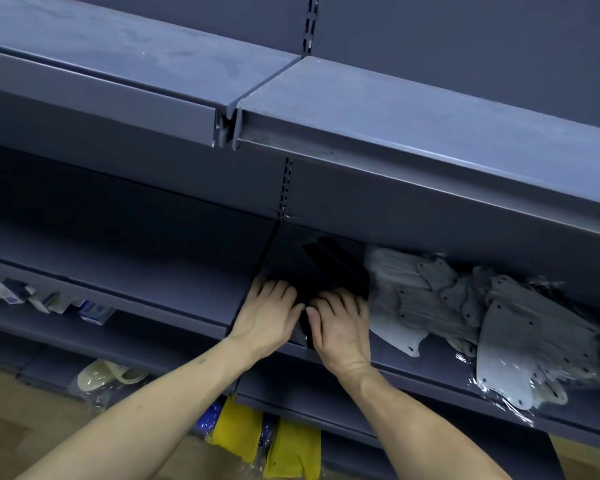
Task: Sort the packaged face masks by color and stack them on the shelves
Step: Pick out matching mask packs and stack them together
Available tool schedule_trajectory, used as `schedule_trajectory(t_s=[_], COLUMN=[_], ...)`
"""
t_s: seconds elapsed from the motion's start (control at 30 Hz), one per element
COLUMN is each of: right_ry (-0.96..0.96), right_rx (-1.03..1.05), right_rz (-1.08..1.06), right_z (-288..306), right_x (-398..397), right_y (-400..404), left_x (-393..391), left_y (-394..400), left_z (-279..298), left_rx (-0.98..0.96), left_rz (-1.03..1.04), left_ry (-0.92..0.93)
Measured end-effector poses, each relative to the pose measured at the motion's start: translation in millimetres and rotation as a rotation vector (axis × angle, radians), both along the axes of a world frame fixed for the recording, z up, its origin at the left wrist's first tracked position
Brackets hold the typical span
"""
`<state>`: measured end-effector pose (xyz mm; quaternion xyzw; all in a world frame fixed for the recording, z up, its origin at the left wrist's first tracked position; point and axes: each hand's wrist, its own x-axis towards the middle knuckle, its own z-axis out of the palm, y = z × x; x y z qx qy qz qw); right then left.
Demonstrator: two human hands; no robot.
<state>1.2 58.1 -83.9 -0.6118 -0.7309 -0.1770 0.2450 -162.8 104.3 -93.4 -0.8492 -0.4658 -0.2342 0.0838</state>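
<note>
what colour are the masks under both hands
Black: the packaged black masks under both hands, seen in the head view.

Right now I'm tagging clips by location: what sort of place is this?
Probably a shop aisle or stockroom: long grey metal shelving on slotted uprights, bagged grey masks heaped on one shelf, small boxed goods on another, yellow packs lower down.

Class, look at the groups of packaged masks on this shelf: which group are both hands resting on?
The black packaged masks at the shelf's left end: the left hand and right hand lie on them. The grey packaged masks lie untouched to their right.
</note>
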Motion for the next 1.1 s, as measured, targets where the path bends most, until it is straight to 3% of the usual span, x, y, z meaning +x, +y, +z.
schedule_trajectory(t_s=[0.3, 0.43, 0.6, 0.77, 0.97, 1.1], right_ry=[0.047, 0.054, 0.096, 0.065, 0.153, 0.097], right_rx=[-0.036, -0.199, -0.344, -0.329, -0.331, -0.305], right_rz=[0.063, 0.019, -0.025, -0.053, -0.064, -0.054], right_z=[6.3, 3.1, 0.9, 2.2, 4.3, 1.0], right_x=[-1.1, 6.1, 8.4, 9.1, 7.2, 7.7], right_y=[0.7, 0.8, 0.8, -1.4, -4.5, -3.0], left_x=[7.7, 8.1, 26.5, 59.1, 78.0, 81.4], left_y=[2.6, 3.3, 14.5, 43.5, 69.9, 82.3], left_z=[-1.0, 3.6, 33.2, 49.6, 50.4, 46.7], left_rx=[0.099, 0.089, -0.045, -0.431, -0.466, -0.455], left_rz=[0.074, 0.070, 0.082, -0.015, -0.063, -0.088], left_ry=[-0.012, -0.043, -0.095, 0.120, 0.229, 0.225])
